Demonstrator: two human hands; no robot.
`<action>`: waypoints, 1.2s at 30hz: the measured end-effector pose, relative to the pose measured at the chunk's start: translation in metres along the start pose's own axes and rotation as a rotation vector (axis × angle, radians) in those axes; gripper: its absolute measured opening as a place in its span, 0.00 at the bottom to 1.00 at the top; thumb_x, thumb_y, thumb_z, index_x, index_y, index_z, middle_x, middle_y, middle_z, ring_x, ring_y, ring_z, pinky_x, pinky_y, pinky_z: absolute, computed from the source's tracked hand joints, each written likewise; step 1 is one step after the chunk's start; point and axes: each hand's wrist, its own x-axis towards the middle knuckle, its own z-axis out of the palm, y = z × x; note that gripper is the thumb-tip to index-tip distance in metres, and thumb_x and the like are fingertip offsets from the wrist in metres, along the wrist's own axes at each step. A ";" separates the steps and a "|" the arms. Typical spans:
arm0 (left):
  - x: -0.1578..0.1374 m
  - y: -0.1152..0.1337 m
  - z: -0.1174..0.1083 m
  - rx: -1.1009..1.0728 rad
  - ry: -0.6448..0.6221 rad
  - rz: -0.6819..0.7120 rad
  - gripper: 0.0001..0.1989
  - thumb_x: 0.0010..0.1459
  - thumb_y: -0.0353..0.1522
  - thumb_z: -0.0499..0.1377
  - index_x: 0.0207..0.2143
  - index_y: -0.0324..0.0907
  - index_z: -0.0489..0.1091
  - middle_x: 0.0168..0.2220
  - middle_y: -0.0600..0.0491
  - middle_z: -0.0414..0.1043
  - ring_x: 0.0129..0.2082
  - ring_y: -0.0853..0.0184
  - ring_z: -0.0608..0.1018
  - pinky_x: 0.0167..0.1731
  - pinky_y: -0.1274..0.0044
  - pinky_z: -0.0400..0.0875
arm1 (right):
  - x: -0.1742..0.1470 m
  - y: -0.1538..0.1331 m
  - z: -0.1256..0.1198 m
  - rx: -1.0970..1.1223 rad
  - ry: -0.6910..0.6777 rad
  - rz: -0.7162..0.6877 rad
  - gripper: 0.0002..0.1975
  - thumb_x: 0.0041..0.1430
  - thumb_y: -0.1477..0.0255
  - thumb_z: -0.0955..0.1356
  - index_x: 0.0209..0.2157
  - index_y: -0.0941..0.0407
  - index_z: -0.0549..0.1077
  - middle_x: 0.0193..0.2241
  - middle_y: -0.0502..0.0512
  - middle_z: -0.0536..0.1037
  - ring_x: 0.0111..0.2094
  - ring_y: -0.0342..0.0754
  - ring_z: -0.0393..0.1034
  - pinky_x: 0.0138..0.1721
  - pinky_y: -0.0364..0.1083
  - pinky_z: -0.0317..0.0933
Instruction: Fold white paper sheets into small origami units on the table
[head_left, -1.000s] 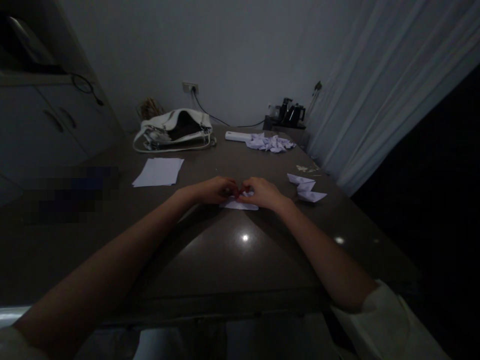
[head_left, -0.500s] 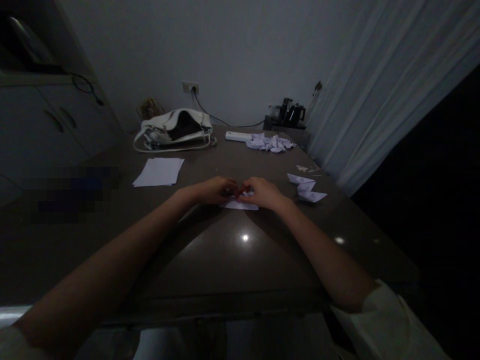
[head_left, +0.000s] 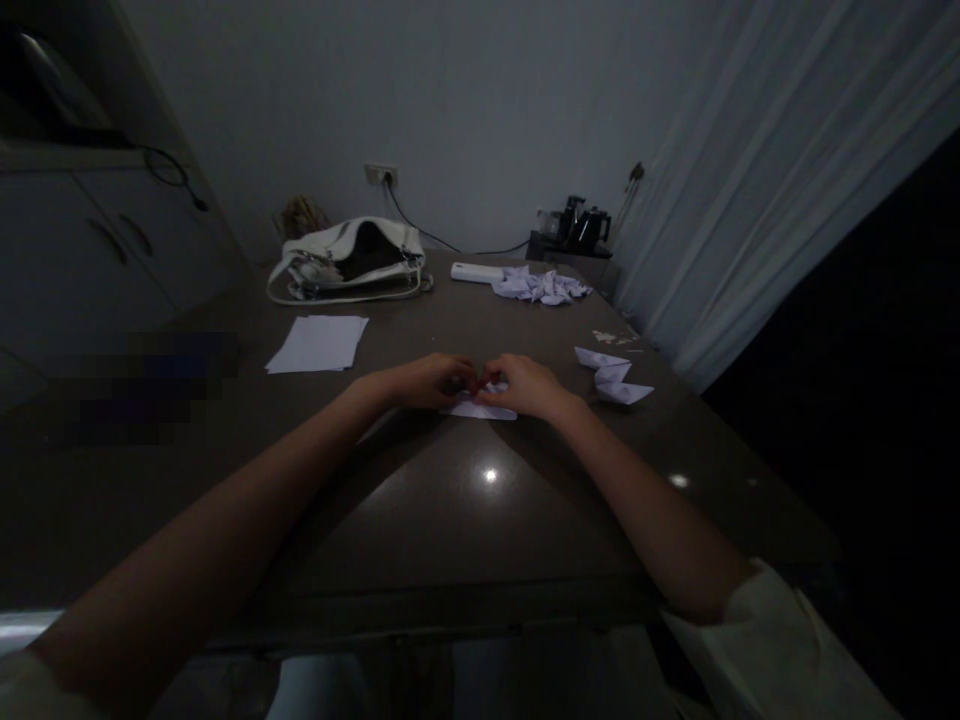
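Observation:
A folded piece of white paper lies on the dark table in front of me, partly covered by my fingers. My left hand pinches it from the left, thumb and fingertips together. From the right, my right hand grips the same paper, its fingertips almost meeting those of the left. The upper part of the paper is hidden behind the fingers. To the right of my right hand sit a few folded paper pieces.
A stack of white sheets lies at the left. Behind it stands a white handbag. Further back are a white bar-shaped object and a heap of folded paper. Small paper scraps lie near the right edge. A black kettle stands beyond.

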 end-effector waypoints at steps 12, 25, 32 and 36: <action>0.000 0.002 -0.001 0.000 -0.006 -0.001 0.18 0.47 0.17 0.58 0.41 0.37 0.73 0.43 0.49 0.72 0.42 0.66 0.76 0.42 0.79 0.68 | -0.001 -0.001 0.000 0.007 0.013 0.008 0.13 0.53 0.59 0.72 0.37 0.53 0.77 0.37 0.52 0.78 0.38 0.47 0.71 0.30 0.41 0.54; -0.001 0.001 0.000 -0.009 0.009 0.015 0.18 0.47 0.18 0.57 0.41 0.38 0.73 0.43 0.49 0.72 0.41 0.67 0.76 0.42 0.79 0.68 | -0.001 0.000 -0.001 0.008 0.005 -0.008 0.14 0.53 0.59 0.71 0.37 0.53 0.77 0.37 0.52 0.78 0.38 0.48 0.71 0.30 0.41 0.54; 0.000 0.003 0.002 -0.004 0.056 0.022 0.15 0.50 0.17 0.54 0.38 0.36 0.73 0.41 0.48 0.74 0.39 0.67 0.77 0.40 0.79 0.68 | 0.001 0.001 0.002 0.021 0.009 -0.028 0.13 0.53 0.59 0.72 0.36 0.54 0.76 0.36 0.52 0.77 0.36 0.47 0.70 0.31 0.41 0.53; 0.000 0.004 0.006 0.024 0.107 0.014 0.12 0.52 0.18 0.54 0.36 0.36 0.73 0.40 0.48 0.74 0.38 0.69 0.77 0.37 0.81 0.68 | 0.002 0.001 0.002 0.044 0.006 -0.037 0.14 0.53 0.60 0.72 0.35 0.56 0.76 0.34 0.52 0.76 0.35 0.46 0.70 0.31 0.41 0.54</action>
